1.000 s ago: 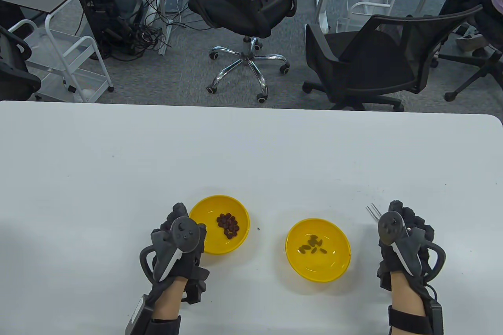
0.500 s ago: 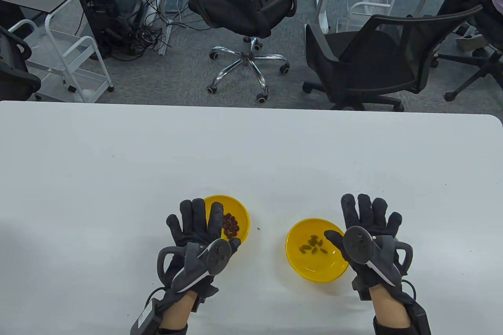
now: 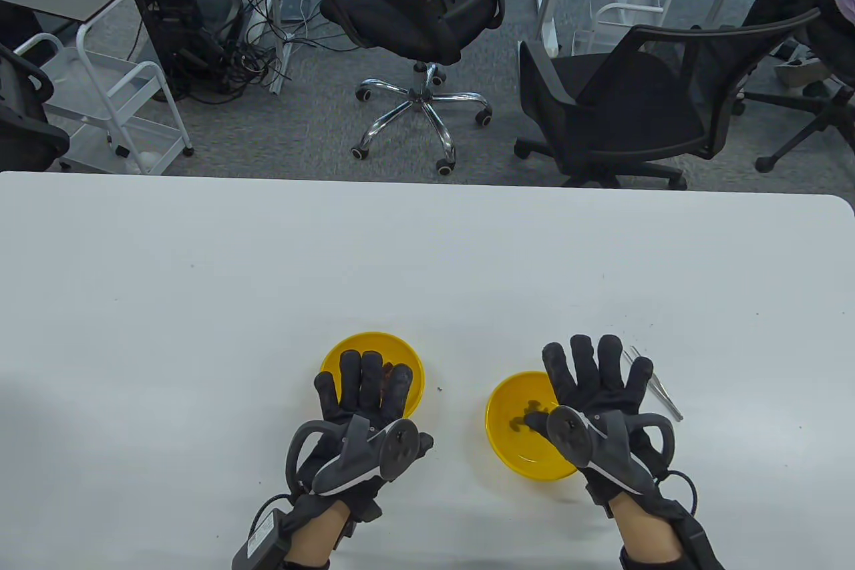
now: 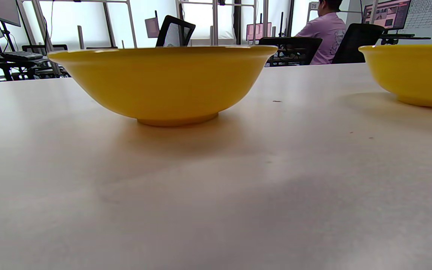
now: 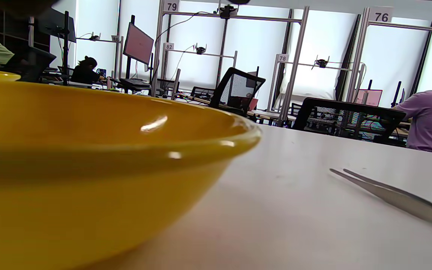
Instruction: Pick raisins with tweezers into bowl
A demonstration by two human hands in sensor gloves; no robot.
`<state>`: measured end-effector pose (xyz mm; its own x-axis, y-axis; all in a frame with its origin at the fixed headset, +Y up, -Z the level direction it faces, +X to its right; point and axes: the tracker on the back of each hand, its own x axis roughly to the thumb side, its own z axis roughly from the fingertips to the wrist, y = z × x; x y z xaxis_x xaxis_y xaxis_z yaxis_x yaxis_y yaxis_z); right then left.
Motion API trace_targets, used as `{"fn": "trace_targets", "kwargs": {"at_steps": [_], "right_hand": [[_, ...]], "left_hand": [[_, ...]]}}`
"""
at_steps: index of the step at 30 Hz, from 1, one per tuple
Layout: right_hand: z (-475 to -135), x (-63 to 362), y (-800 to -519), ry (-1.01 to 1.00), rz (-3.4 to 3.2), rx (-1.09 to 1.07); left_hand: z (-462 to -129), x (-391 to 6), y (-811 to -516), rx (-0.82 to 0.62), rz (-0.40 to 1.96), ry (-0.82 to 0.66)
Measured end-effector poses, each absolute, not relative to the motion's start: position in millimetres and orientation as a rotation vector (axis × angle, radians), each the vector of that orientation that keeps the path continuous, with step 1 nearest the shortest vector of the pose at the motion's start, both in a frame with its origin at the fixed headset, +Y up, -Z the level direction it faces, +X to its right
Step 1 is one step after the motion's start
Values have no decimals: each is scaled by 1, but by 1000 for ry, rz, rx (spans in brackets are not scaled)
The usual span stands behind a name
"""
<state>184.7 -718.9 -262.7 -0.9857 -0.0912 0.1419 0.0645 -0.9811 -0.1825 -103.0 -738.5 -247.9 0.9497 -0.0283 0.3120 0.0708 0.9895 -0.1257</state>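
Two yellow bowls stand on the white table [image 3: 427,262]. The left bowl [image 3: 409,359] holds several dark raisins [image 3: 386,377], mostly hidden under my left hand [image 3: 364,389], which is flat with fingers spread over it. The right bowl [image 3: 507,426] holds a few raisins [image 3: 520,421]; my right hand [image 3: 594,376] is spread open over its right side. The metal tweezers [image 3: 658,389] lie on the table just right of the right hand, held by neither hand. They also show in the right wrist view [image 5: 396,197], beside the right bowl [image 5: 88,168]. The left wrist view shows the left bowl [image 4: 163,80] from the side.
A small dark crumb [image 3: 439,389] lies between the bowls. Office chairs [image 3: 621,102] and a white cart [image 3: 107,102] stand on the floor beyond the table's far edge.
The right hand let go of the tweezers, which now lie on the table. Both hands opened from fists, turned flat and moved inward over the bowls.
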Motion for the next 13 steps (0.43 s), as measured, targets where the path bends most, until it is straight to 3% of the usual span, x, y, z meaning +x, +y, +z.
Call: {"fn": "trace_targets", "kwargs": {"at_steps": [13], "right_hand": [[-262,183,-719,259,-3036,-212]], "left_hand": [[-248,-104,-738,-137,-54,-312]]}}
